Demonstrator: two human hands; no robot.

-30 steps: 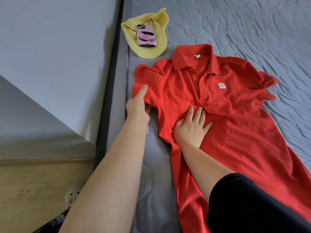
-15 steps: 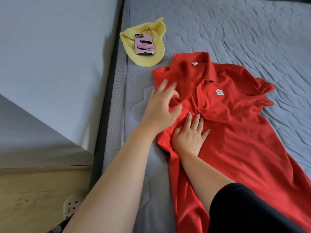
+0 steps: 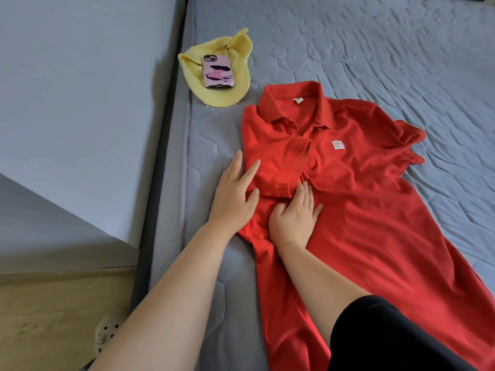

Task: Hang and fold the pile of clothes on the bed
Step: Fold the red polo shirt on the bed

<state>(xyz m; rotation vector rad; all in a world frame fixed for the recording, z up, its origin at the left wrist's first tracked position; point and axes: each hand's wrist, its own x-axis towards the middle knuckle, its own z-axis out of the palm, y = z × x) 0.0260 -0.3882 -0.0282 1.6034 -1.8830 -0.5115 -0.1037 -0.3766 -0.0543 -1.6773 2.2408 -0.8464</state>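
A red polo shirt [image 3: 375, 199] lies face up on the grey quilted bed [image 3: 361, 44], collar toward the far side. Its left sleeve [image 3: 284, 162] is folded inward across the chest. My left hand [image 3: 235, 194] lies flat with straight fingers at the folded left edge of the shirt, partly on the mattress. My right hand [image 3: 294, 215] presses flat on the shirt's front just below the folded sleeve. The shirt's right sleeve [image 3: 409, 140] lies rumpled at the far right.
A yellow cloth [image 3: 230, 89] with a pink-cased phone [image 3: 217, 72] on it lies near the bed's left edge, beyond the shirt. A dark bed frame [image 3: 158, 167] runs along the left. A pale perforated clog [image 3: 105, 336] sits on the wooden floor [image 3: 53, 317].
My left hand folded the left sleeve inward over the chest, let it go and now lies flat at the shirt's folded edge. My right hand kept pressing the same spot.
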